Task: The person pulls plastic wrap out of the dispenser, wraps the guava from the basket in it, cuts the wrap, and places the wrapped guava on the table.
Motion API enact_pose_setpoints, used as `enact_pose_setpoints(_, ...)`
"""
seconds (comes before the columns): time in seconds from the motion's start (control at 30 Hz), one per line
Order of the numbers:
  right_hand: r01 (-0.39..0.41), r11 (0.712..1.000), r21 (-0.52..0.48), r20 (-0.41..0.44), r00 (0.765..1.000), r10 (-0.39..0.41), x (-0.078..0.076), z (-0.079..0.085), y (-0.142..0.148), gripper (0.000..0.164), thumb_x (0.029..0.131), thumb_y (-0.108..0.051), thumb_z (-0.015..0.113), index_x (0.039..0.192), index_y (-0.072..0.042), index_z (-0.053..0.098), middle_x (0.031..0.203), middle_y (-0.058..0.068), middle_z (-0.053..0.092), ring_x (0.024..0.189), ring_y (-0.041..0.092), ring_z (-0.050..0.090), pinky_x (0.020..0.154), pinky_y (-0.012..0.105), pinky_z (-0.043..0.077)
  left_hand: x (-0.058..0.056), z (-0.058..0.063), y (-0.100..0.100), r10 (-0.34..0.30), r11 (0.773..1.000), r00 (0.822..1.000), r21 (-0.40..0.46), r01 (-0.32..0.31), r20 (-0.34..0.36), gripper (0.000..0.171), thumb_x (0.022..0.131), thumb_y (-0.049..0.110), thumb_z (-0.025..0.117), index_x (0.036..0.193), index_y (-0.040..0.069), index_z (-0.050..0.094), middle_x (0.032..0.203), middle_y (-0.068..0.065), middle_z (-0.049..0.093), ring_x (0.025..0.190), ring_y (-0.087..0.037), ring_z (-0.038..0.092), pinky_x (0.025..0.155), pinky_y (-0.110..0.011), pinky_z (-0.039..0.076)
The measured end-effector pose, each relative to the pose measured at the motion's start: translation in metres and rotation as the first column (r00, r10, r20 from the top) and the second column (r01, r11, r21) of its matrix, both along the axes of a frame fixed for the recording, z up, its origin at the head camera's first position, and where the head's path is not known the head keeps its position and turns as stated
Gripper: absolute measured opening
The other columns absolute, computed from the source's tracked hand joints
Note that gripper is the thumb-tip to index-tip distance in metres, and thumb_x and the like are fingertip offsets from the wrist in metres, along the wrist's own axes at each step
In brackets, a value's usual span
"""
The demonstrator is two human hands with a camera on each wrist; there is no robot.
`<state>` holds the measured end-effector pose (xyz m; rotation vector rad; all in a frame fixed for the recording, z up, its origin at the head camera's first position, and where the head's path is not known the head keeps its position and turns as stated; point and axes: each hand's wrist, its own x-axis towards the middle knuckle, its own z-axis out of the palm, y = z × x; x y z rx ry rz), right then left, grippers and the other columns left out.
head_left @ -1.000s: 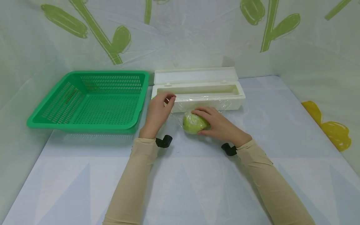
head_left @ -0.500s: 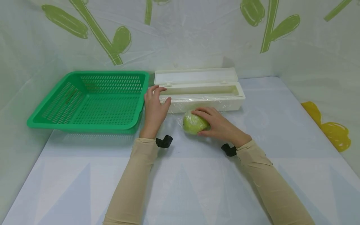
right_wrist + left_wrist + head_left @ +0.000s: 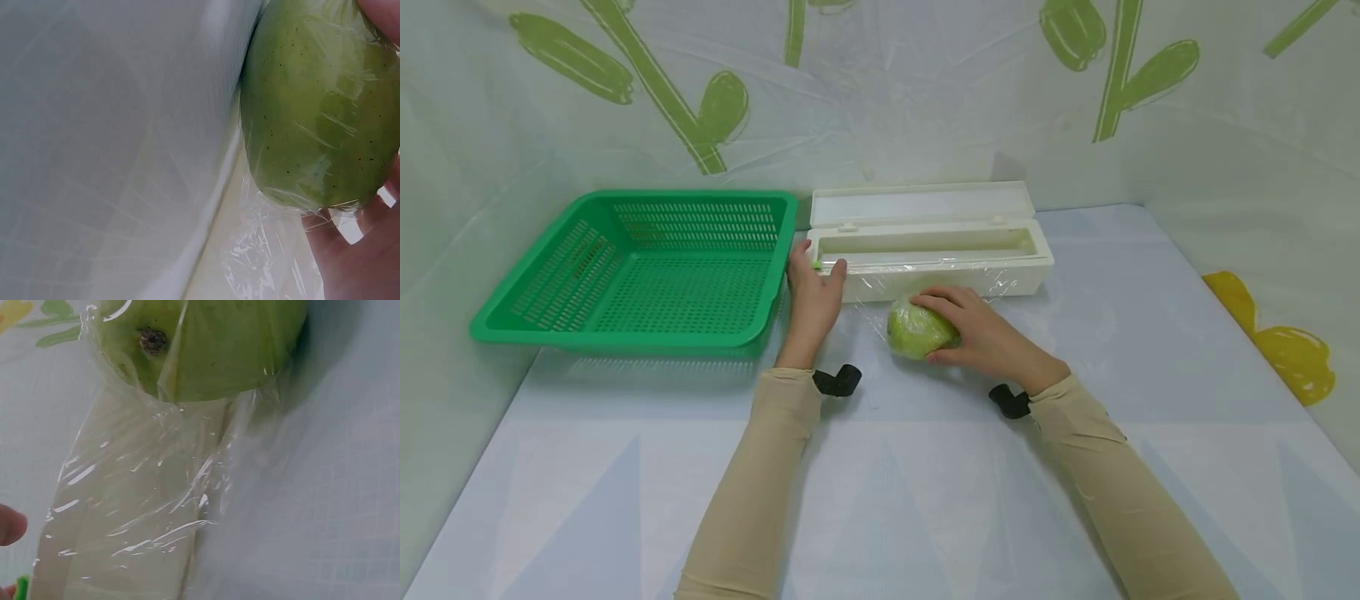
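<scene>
The fruit sits on the table, just in front of the box, with clear film round it. The right hand grips it from the right, thumb on the near side and fingers over the top. Only the left wrist view shows the fruit's dark, rough end, with the film running in creases from there to the box; only the right wrist view shows the dark specks on its skin. At the box's left end, the left hand stands wide, thumb apart from fingers, beside a green tab; whether it touches the tab I cannot tell. The head view alone shows the box's raised lid and, to its left, the green basket.
</scene>
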<state>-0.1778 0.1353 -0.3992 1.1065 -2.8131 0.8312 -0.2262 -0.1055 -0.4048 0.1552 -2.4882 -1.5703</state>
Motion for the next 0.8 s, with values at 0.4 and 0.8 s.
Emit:
enact_pose_setpoints(0.4,0.003,1.000,-0.003,-0.002,1.000,-0.003,-0.001,-0.002,0.001,0.076,0.069,-0.030,0.077,0.133,-0.020,0.039,0.133,0.001,0.034,0.120,0.022,0.030,0.095,0.040,0.031,-0.001,-0.015,0.008,0.107,0.977,0.993,0.189,-0.097,-0.043,0.042,0.092,0.029,0.047,0.126,0.013,0.028,0.134,-0.010,0.021,0.125,-0.015,0.022,0.102,-0.032,0.019)
enact_pose_setpoints(0.8,0.006,1.000,-0.013,0.006,1.000,-0.006,0.000,-0.001,0.000,0.076,0.068,-0.029,0.078,0.133,-0.018,0.040,0.132,0.001,0.034,0.119,0.022,0.031,0.095,0.040,0.032,-0.002,-0.021,0.005,0.136,0.919,0.990,0.370,-0.135,0.024,0.042,0.090,0.029,0.053,0.122,0.014,0.031,0.134,-0.006,0.025,0.121,-0.013,0.029,0.100,-0.028,0.023)
